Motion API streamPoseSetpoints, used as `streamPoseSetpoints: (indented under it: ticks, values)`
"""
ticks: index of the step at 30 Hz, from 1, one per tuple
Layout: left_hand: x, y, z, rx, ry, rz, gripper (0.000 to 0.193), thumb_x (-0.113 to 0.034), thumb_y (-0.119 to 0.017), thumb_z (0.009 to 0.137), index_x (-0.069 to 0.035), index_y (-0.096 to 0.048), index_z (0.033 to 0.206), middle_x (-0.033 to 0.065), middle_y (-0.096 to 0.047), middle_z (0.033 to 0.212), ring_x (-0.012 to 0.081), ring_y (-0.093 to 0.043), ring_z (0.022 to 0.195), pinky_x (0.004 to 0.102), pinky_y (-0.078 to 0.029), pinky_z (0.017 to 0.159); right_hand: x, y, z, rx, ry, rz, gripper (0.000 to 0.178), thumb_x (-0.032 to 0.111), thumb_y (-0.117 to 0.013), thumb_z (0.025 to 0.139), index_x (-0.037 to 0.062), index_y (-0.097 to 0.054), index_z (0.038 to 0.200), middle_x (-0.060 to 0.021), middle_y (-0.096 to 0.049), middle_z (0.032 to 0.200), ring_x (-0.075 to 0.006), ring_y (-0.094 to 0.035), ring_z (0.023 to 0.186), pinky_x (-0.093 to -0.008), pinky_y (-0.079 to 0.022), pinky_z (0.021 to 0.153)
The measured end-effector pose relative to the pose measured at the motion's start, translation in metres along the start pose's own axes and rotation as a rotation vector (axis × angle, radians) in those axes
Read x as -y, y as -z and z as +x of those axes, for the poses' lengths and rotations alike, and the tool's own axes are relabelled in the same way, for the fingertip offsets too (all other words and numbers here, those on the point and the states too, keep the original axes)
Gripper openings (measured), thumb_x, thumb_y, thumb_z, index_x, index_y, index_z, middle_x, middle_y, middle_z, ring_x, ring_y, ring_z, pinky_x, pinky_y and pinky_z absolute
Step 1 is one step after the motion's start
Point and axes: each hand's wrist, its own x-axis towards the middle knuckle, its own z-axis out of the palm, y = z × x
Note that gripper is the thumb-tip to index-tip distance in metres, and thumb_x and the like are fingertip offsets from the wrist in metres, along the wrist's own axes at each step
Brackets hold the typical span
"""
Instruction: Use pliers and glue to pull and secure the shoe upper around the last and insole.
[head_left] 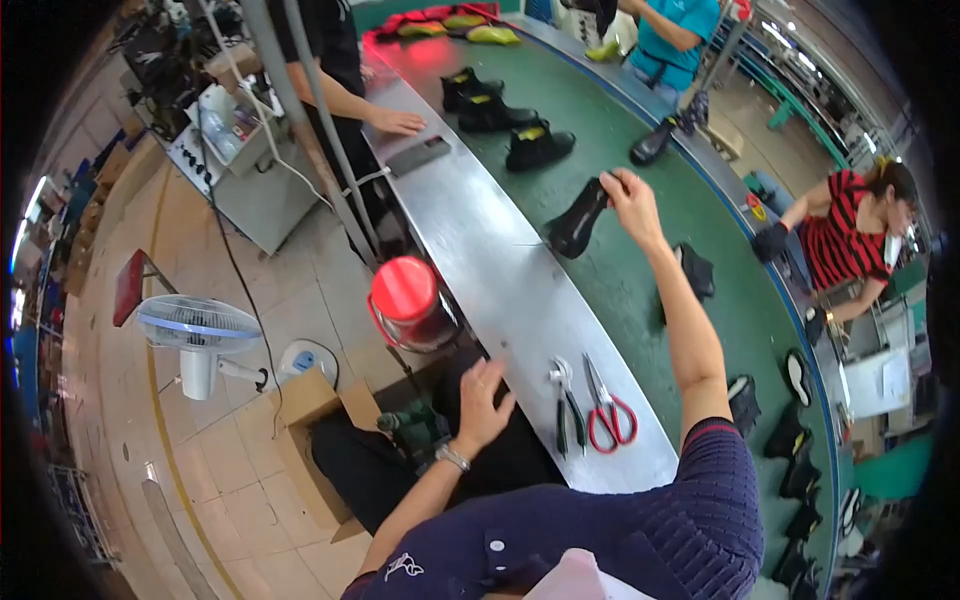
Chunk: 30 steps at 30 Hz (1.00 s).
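A black shoe hangs tilted from my right hand, its upper end pinched between the fingers. Its lower end is over the seam between the green conveyor belt and the steel ledge. My left hand, slightly blurred, is beside the ledge's near edge above my lap, fingers apart and holding nothing. On the ledge lie red-handled scissors and dark-handled pliers, with a small whitish piece near the pliers' tip.
Black shoes stand on the belt ahead, and several more line its right side. A red-lidded jug stands left of the ledge. A fan and an open cardboard box are left. Co-workers stand around; one's hand rests on the ledge.
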Motion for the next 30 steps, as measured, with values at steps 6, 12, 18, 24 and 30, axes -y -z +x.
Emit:
streamPoseSetpoints:
  ticks: [6,12,18,24,30]
  values:
    - [-0.097,0.058,0.031,0.171,0.046,-0.33,0.114,-0.021,-0.086,0.066,-0.006,-0.013,0.152,0.0203,-0.032,0.149,0.0318,-0.034,0.136,0.039,-0.03,0.111,0.132,0.028,-0.1,0.308,-0.067,0.288,0.032,0.034,-0.063,0.091,0.0032,-0.063,0.083,0.0061,-0.048,0.065,-0.0027,-0.043,0.06,-0.0212,-0.033,0.053]
    - [-0.123,0.081,-0.008,0.335,-0.044,-0.635,0.114,0.003,-0.076,0.069,-0.01,-0.001,0.154,0.0105,-0.019,0.158,0.0192,-0.03,0.14,0.0325,-0.028,0.112,0.163,0.0,-0.157,0.535,-0.029,0.456,0.032,0.034,-0.065,0.091,0.0047,-0.063,0.077,0.0081,-0.046,0.059,-0.0013,-0.041,0.055,-0.0192,-0.032,0.051]
    - [-0.108,0.089,-0.06,0.235,0.107,-0.689,0.112,0.005,-0.076,0.07,-0.009,-0.003,0.154,0.0101,-0.019,0.157,0.0173,-0.028,0.141,0.0314,-0.026,0.113,0.153,-0.036,-0.193,0.531,-0.134,0.663,0.025,0.025,-0.063,0.093,0.0016,-0.068,0.098,0.0033,-0.055,0.066,-0.0025,-0.049,0.058,-0.0195,-0.04,0.054]
    - [-0.093,0.141,-0.136,-0.027,0.607,-0.579,0.118,-0.003,-0.088,0.06,-0.004,-0.014,0.152,0.0111,-0.025,0.155,0.0198,-0.027,0.141,0.0338,-0.023,0.114,0.057,-0.047,-0.268,0.379,-0.174,-0.379,0.039,0.029,-0.064,0.089,0.0009,-0.061,0.117,-0.0239,-0.066,0.099,-0.0386,-0.066,0.088,-0.0452,-0.051,0.078]
    - [-0.049,0.19,-0.223,-0.392,0.944,-0.931,0.054,-0.023,-0.072,0.085,-0.002,-0.049,0.13,0.0079,-0.06,0.118,0.0174,-0.058,0.108,0.0341,-0.046,0.093,0.012,-0.047,-0.336,0.482,-0.245,-0.763,0.067,0.036,-0.069,0.084,-0.0027,-0.046,0.133,-0.0268,-0.056,0.112,-0.0406,-0.057,0.105,-0.0446,-0.047,0.088]
